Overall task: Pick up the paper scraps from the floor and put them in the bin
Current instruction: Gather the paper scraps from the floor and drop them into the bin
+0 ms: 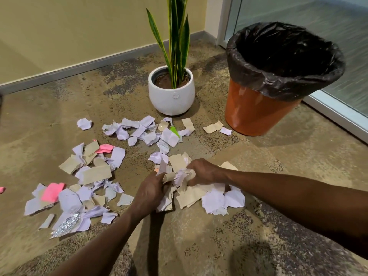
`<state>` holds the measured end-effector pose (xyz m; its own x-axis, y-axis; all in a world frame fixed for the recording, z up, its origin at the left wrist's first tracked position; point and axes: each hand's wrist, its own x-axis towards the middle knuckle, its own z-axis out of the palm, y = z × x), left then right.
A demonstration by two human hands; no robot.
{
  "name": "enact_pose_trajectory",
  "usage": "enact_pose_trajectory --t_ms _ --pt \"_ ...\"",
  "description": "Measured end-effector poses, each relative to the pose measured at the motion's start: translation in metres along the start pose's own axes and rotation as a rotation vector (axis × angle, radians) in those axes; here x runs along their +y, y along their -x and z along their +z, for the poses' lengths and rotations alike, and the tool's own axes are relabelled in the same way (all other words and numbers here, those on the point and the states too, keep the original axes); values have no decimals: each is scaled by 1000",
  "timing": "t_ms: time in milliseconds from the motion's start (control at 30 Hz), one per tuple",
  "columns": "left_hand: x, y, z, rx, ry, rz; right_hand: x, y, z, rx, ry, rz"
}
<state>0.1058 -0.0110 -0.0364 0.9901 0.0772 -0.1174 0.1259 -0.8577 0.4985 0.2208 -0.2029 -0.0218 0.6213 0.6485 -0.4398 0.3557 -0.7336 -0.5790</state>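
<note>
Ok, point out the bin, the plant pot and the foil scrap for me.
bin (256, 114): head view, orange side wall below the black liner.
plant pot (172, 100): head view, white front wall.
foil scrap (66, 226): head view, middle of the crinkled silver piece, lower left.

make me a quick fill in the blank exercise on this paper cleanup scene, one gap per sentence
1. The orange bin is lined with a ____ plastic bag.
2. The plant grows in a ____ pot.
3. Both the left hand and the right hand are gathering paper ____ on the floor.
4. The bin stands to the ____ of the plant.

Missing words: black; white; scraps; right
</note>
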Motion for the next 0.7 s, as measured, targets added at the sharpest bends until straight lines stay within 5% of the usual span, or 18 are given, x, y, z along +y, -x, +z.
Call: enact_pose_trajectory --t_ms 333,700 --pt "28 -34 -65 65 646 -271 -17 11 -78 103 -288 188" --pt "73 -82 -127 168 994 -239 -27 37 -148 226 -853 192"
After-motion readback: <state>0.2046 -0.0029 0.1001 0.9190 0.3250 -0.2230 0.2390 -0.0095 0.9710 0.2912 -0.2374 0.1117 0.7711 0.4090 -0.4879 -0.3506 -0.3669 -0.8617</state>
